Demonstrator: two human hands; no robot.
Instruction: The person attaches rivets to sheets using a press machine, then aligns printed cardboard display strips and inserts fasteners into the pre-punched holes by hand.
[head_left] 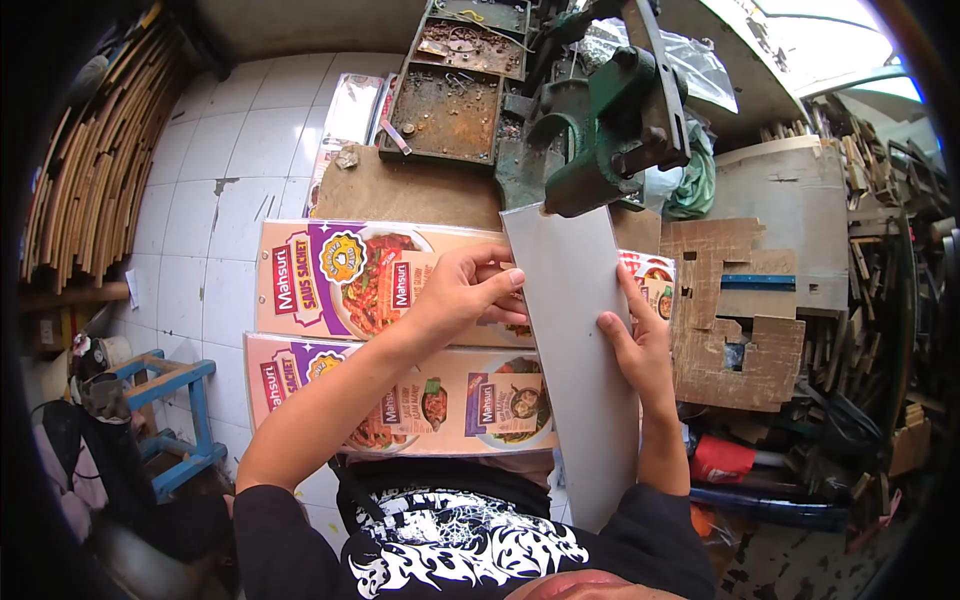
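A long grey-white board (pixel 580 350) lies at a slant, its far end under the head of a green metal press (pixel 595 150). My right hand (pixel 640 335) holds the board's right edge, thumb on top. At its left edge is my left hand (pixel 480 290), thumb and fingers pinched together; what they hold, if anything, is too small to name. Beneath the board and my left forearm, two printed Mahsuri sauce panels, an upper one (pixel 290 315) and a lower one (pixel 265 415), lie side by side.
A rusty metal tray (pixel 450 112) with small parts sits left of the press. Brown cut cardboard (pixel 700 355) is at the right. Wooden strips (pixel 100 170) lean at the far left, above a blue stool frame (pixel 200 410). Plastic bags (pixel 695 165) lie behind the press.
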